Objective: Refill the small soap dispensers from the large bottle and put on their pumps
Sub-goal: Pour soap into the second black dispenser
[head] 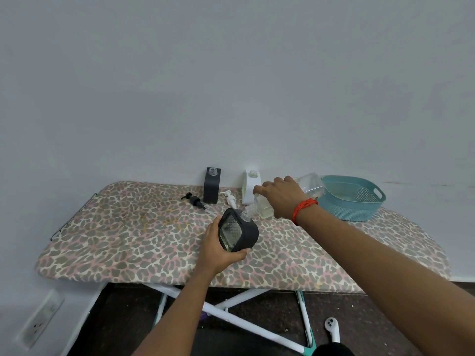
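The left hand [218,249] is wrapped around a tilted black dispenser [237,233]. Just above it, the right hand [281,199] grips the tipped large bottle [288,195], whose neck meets the dispenser's opening.

Plain pale wall [231,86]; leopard-print ironing board [115,240] on white crossed legs [257,327]; dark floor [257,307]; wall socket [41,322] lower left.

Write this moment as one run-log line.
left hand: tilts black dispenser | right hand: pours from large bottle | loose pumps: on board
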